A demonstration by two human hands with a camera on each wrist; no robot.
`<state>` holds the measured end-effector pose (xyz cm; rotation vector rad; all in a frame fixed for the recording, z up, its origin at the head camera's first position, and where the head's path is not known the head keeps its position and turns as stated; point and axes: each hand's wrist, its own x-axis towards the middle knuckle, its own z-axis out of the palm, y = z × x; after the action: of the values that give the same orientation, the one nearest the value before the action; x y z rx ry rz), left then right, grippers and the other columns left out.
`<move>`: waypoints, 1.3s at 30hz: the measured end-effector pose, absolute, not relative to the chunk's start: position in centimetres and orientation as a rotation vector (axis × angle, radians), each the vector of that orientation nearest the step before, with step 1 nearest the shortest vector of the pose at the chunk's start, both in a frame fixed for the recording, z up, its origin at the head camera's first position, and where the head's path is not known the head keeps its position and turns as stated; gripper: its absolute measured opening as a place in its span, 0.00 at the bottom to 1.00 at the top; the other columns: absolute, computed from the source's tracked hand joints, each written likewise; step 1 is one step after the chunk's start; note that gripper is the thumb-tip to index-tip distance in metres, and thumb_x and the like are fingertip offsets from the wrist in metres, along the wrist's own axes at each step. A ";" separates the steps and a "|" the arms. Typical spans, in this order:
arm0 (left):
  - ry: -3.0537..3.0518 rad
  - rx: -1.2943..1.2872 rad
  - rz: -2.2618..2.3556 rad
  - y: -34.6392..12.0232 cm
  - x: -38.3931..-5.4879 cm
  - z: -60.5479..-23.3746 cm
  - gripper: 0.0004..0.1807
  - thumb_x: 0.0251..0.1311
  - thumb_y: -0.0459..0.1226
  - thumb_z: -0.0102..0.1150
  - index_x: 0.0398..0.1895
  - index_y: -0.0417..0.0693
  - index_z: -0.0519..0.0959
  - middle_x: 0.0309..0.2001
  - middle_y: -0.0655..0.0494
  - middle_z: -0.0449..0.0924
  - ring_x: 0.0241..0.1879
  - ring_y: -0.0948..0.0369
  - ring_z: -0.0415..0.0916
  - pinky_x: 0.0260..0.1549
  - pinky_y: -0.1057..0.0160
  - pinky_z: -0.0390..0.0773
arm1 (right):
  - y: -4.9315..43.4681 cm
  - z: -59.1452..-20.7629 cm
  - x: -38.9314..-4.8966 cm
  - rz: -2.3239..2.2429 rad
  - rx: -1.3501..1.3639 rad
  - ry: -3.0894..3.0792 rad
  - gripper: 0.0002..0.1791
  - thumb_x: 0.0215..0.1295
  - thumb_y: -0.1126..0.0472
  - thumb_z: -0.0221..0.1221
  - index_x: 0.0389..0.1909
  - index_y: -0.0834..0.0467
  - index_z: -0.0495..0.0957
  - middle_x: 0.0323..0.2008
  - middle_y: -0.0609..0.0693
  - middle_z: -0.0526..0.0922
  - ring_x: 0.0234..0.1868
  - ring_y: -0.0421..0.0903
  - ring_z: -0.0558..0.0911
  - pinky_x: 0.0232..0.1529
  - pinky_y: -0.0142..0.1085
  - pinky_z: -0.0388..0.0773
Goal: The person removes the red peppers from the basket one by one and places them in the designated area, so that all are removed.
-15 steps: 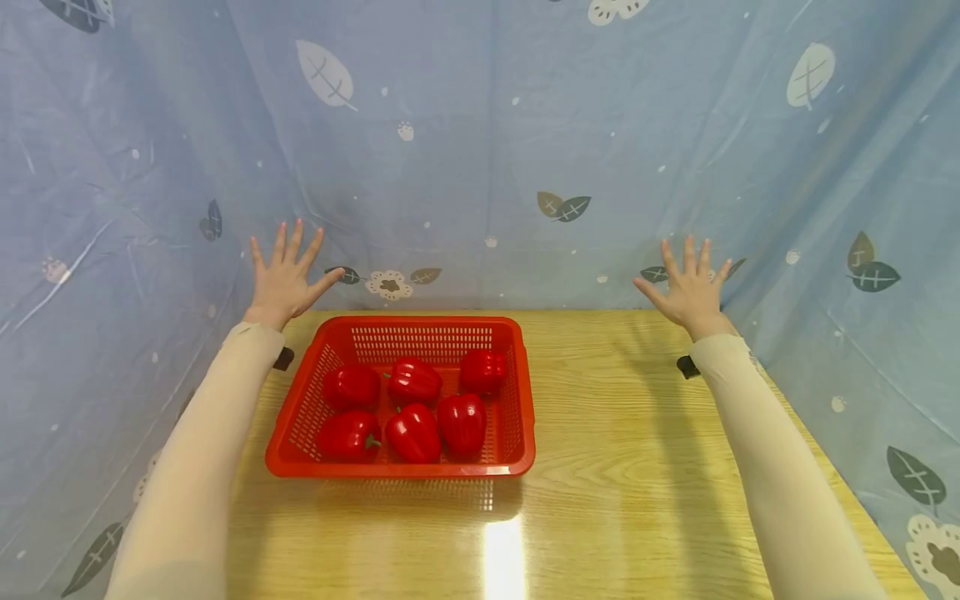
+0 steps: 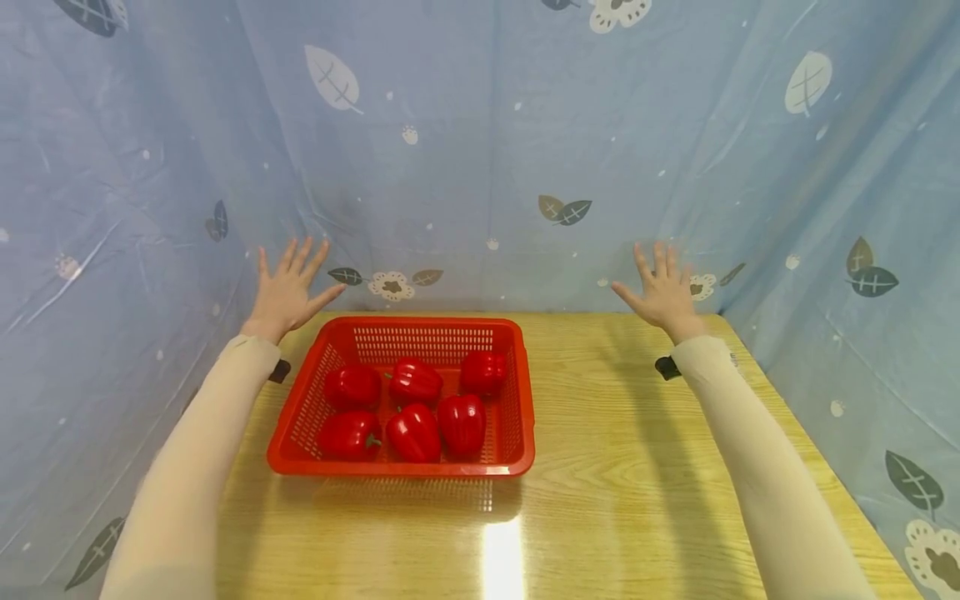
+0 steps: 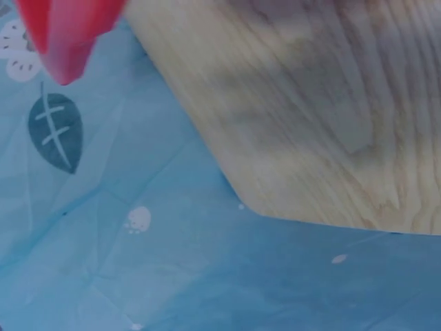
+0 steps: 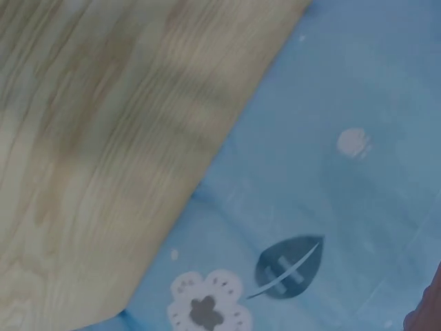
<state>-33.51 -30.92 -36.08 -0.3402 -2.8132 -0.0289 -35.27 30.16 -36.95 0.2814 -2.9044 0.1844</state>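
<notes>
My left hand [image 2: 287, 292] is held up with spread fingers, beyond the back left corner of a red plastic basket [image 2: 401, 469]; it holds nothing. On the other side, my right hand [image 2: 663, 290] is raised over the back right of the table, fingers also spread and nothing in them. Inside the basket lie several red bell peppers, among them one with a green stem [image 2: 348, 436] at the front left and another [image 2: 483, 372] at the back right. In the right wrist view only a sliver of the right hand [image 4: 426, 310] shows at the edge.
A wooden table [image 2: 600, 467] carries the basket on its left half. Blue curtain [image 2: 450, 167] with leaf and flower prints hangs behind the table and along both sides. A dark device [image 2: 667, 367] sits at the right wrist, another [image 2: 280, 371] at the left.
My right hand has shifted left, toward the middle. The left hand has dropped slightly. The basket and peppers stay put.
</notes>
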 end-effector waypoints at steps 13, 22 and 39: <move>-2.872 -0.490 -0.088 -31.2 -32.6 -38.0 0.43 0.60 0.64 0.42 0.73 0.58 0.47 0.72 0.46 0.50 0.70 0.46 0.43 0.64 0.36 0.28 | 25.6 -36.8 -35.5 0.363 0.452 -2.845 0.47 0.63 0.32 0.44 0.74 0.51 0.38 0.72 0.62 0.38 0.71 0.63 0.40 0.64 0.64 0.42; -2.926 -0.555 -0.218 -31.6 -31.7 -39.4 0.42 0.60 0.64 0.42 0.73 0.55 0.51 0.71 0.45 0.52 0.69 0.44 0.48 0.63 0.36 0.40 | 22.0 -36.9 -35.0 0.413 0.651 -2.779 0.44 0.60 0.35 0.51 0.72 0.54 0.51 0.70 0.62 0.51 0.69 0.62 0.53 0.63 0.60 0.55; -2.916 -0.602 -0.309 -31.9 -30.1 -41.0 0.40 0.59 0.60 0.49 0.72 0.55 0.54 0.69 0.46 0.57 0.66 0.43 0.54 0.62 0.37 0.50 | 16.6 -36.9 -32.6 0.492 0.949 -2.833 0.41 0.60 0.37 0.54 0.70 0.50 0.55 0.68 0.54 0.59 0.67 0.55 0.61 0.62 0.53 0.62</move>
<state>-30.12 -31.90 -40.98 -0.6024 -2.9160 -0.3086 -32.63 16.65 -36.93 0.9487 -2.8328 0.4916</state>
